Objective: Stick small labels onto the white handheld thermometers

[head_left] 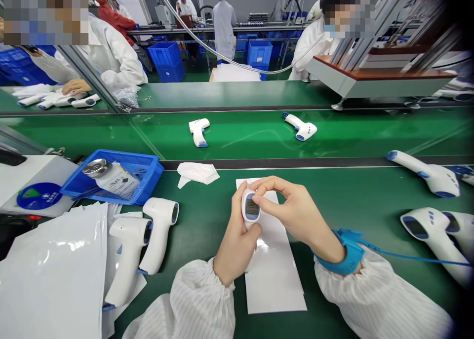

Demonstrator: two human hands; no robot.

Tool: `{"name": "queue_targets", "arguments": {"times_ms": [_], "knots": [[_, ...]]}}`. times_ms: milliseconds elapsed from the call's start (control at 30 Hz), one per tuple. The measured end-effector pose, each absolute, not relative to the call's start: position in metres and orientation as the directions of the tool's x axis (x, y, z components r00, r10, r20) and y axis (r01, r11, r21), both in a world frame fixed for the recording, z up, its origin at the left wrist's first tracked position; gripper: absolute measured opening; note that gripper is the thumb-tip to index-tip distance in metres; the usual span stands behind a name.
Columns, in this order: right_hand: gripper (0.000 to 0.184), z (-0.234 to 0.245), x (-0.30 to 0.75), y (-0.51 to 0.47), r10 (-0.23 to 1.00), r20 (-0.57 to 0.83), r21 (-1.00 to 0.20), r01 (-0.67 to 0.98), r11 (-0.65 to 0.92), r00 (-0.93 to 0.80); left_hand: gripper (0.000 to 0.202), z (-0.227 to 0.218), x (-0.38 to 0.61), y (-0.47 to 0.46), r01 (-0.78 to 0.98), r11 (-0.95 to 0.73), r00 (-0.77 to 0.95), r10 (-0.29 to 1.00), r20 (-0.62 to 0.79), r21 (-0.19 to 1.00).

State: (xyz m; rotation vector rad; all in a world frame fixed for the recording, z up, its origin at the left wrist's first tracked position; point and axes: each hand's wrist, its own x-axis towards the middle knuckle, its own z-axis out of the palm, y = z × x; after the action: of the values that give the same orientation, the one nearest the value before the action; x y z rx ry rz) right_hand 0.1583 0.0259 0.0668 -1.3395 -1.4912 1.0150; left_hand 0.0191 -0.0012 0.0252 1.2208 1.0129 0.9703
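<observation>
Green tabletop (pixel 344 201) — glossy white sheet (pixel 276 292) on it. Over sheet, close together: right hand (pixel 298 213) touching upper end, grip unclear, left hand (pixel 237 247) clasped around white thermometer (pixel 251 218) — gray screen (pixel 252 207) facing camera.

No wording is legible. From centre, nine o'clock: white box (pixel 55 173) bears a blue oval label (pixel 39 196) with green triangle, lettering unreadable. Nine o'clock, closer: bottle (pixel 113 179), print too small. Five o'clock: thermometer (pixel 247 224) screen (pixel 252 208), characters indistinct.
</observation>
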Motion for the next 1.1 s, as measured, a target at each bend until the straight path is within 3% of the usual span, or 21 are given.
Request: {"name": "queue_targets", "arguments": {"times_ms": [300,567,1100], "knots": [[0.008,0.066,0.160,0.026,0.995,0.087,-0.946,0.310,0.098,-0.048,0.085,0.039,0.016,-0.002,-0.141,0.338,0.358,0.894,-0.271,0.930],[0.008,0.066,0.160,0.026,0.994,0.094,-0.942,0.320,0.106,-0.055,0.067,0.042,0.015,-0.001,-0.213,0.386,0.343,0.890,-0.302,0.898],[0.008,0.063,0.160,0.026,0.993,0.110,-0.946,0.303,0.118,-0.042,0.066,0.039,0.016,-0.002,-0.172,0.375,0.342,0.890,-0.302,0.911]]}}
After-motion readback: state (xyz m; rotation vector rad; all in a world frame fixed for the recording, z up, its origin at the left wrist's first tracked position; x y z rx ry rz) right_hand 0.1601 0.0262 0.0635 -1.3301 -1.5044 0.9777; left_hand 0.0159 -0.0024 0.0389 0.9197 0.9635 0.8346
